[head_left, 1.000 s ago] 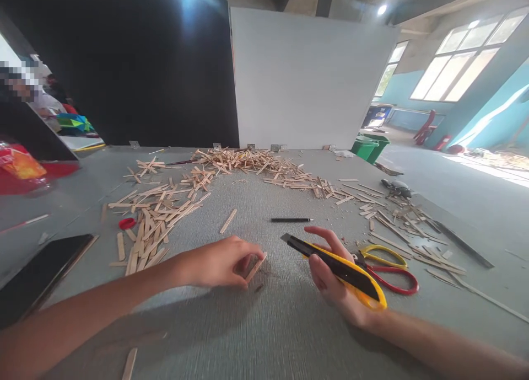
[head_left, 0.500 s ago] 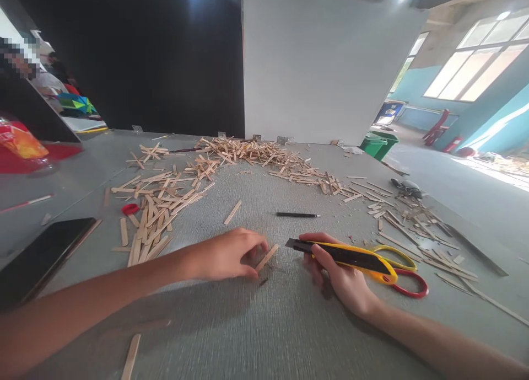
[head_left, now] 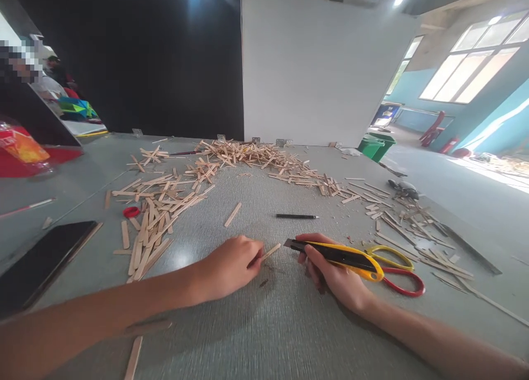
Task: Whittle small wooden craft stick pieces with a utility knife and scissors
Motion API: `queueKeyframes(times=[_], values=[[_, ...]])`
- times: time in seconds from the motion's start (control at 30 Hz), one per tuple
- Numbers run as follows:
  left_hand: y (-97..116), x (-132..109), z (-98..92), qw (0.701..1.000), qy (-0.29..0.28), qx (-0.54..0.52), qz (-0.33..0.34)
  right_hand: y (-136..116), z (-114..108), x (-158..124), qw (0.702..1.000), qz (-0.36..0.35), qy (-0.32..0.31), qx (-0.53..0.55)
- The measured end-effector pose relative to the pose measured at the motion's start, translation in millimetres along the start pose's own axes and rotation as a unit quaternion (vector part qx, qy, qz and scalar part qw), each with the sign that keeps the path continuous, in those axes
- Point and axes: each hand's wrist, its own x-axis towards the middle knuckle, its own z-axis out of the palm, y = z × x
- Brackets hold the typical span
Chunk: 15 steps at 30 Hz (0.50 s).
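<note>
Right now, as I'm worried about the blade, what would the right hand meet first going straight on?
Probably the stick in the left hand, just ahead of the blade, though depth is unclear.

Shows a pale, flat wooden stick (head_left: 272, 251) just below the middle of the frame. Slants toward the upper right, with only a short length in sight and the lower-left end hidden in a grip. Shows next, right of centre in the lower half of the frame, a box cutter (head_left: 339, 256), black along the middle with a bright yellow casing. Has its blade out, pointing left, close to the free end of the wooden stick. Tilts slightly, with the rounded yellow rear lower and farther right.
</note>
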Motion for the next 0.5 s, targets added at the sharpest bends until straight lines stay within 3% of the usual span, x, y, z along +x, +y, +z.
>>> queueKeyframes(times=[0.3, 0.5], values=[[-2.6, 0.5, -5.9, 0.999, -0.009, -0.052, -0.006, -1.9, 1.9, 0.9, 1.000, 0.015, -0.007, 0.002], [-17.7, 8.9, -13.6, 0.996, 0.003, -0.051, 0.067, 5.4, -3.6, -2.9, 0.999, 0.034, -0.022, -0.005]])
